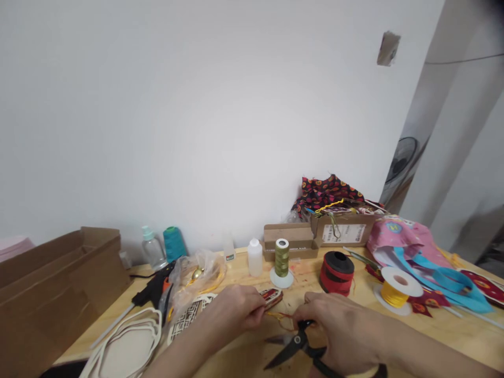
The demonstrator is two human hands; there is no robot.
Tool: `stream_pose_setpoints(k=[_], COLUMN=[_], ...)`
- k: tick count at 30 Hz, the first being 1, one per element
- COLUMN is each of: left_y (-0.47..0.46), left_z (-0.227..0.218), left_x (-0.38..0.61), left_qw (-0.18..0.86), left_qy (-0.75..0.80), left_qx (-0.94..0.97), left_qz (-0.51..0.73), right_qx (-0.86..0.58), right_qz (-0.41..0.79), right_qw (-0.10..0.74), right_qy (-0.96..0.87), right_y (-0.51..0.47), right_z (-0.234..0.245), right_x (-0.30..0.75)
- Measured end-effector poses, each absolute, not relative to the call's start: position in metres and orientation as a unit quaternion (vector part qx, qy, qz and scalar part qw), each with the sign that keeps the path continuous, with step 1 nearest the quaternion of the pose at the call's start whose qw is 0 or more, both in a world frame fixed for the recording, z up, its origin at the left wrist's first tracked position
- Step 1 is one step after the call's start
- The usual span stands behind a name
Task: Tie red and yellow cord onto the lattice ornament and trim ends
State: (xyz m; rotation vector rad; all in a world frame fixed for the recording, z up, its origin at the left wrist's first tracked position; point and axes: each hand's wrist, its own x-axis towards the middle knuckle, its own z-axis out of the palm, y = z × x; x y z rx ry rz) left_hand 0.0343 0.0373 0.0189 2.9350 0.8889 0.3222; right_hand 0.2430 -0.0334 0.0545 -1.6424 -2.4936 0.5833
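My left hand is closed in a pinch on a small red patterned piece with a thin orange-yellow cord trailing from it. My right hand is closed round the handles of black scissors. Their blades are open and point left and down, just below the cord. Both hands rest over the wooden table, close together near its front edge.
An olive thread spool, a white bottle, a red ribbon roll and a yellow cord spool stand behind my hands. A glue gun, plastic bag and white cut-outs lie left. Cardboard boxes and fabric flank the table.
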Motion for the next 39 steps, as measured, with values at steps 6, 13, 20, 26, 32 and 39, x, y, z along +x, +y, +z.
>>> stream_pose_setpoints(k=[6, 13, 20, 26, 32, 39], left_y=[0.039, 0.041, 0.039, 0.036, 0.032, 0.036], left_z=[0.018, 0.013, 0.008, 0.004, 0.002, 0.002], left_x=[0.034, 0.036, 0.034, 0.035, 0.037, 0.032], left_qw=[0.013, -0.008, -0.014, -0.029, -0.037, -0.020], left_qy=[0.294, 0.285, 0.265, 0.264, 0.268, 0.251], left_qx=[0.947, 0.947, 0.951, 0.947, 0.941, 0.945], left_qz=[0.127, 0.149, 0.160, 0.182, 0.201, 0.210], right_qx=[-0.601, -0.607, -0.599, -0.616, -0.652, -0.621], right_qz=[0.150, 0.137, 0.152, 0.143, 0.142, 0.150], right_qw=[0.083, 0.078, 0.051, 0.003, -0.045, -0.024], right_qy=[-0.780, -0.779, -0.785, -0.775, -0.744, -0.769], right_y=[-0.030, -0.026, -0.025, -0.024, -0.026, -0.032], right_z=[0.060, 0.059, 0.070, 0.083, 0.091, 0.093], right_x=[0.259, 0.265, 0.263, 0.251, 0.235, 0.227])
